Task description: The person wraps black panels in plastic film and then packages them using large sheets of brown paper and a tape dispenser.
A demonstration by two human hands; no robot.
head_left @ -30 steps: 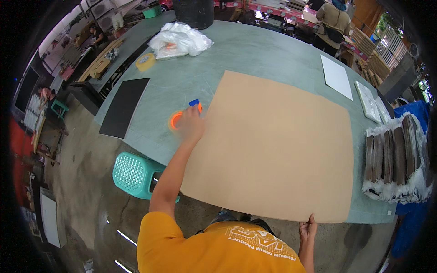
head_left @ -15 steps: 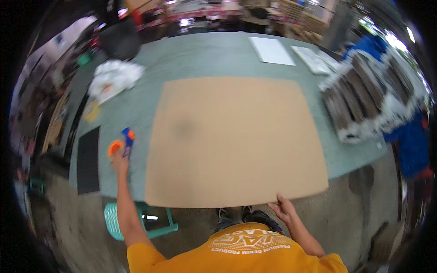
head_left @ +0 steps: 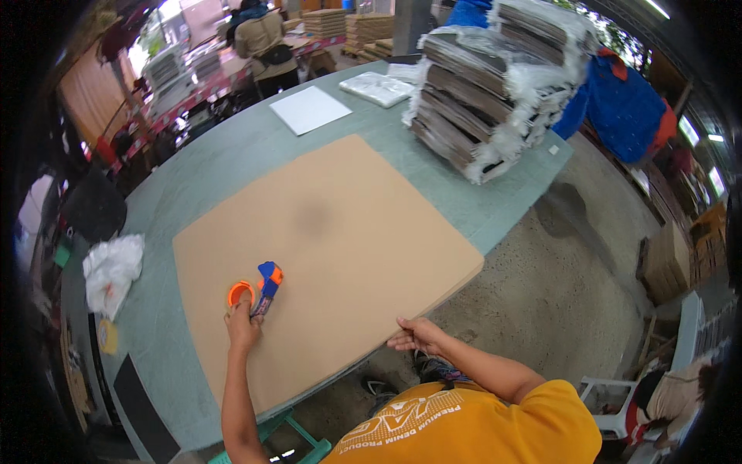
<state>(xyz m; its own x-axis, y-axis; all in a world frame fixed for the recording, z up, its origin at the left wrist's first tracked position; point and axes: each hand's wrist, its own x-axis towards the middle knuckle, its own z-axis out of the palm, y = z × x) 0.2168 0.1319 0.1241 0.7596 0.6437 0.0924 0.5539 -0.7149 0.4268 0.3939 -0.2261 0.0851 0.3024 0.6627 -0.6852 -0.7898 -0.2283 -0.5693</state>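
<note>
A large brown cardboard sheet (head_left: 325,247) lies flat on the green-topped table (head_left: 158,201). At its near right edge a second layer seems to show underneath. My left hand (head_left: 244,329) is closed on a blue and orange tape dispenser (head_left: 267,288), which is over the left part of the cardboard. Whether the dispenser touches the sheet I cannot tell. My right hand (head_left: 417,336) pinches the near edge of the cardboard, thumb uppermost and the other fingers at or below the rim.
Plastic-wrapped bundles (head_left: 471,100) are stacked on the right side. Beyond the cardboard lie a white sheet (head_left: 311,110) and a clear-wrapped packet (head_left: 376,89). To the left are a white plastic bag (head_left: 113,271), a tape roll (head_left: 107,336) and a black strip (head_left: 145,406). Another person (head_left: 264,48) stands farther off.
My left hand has brought the tape dispenser from the table on the left to over the cardboard. My right hand stays at the near edge. The head view has turned to the right.
</note>
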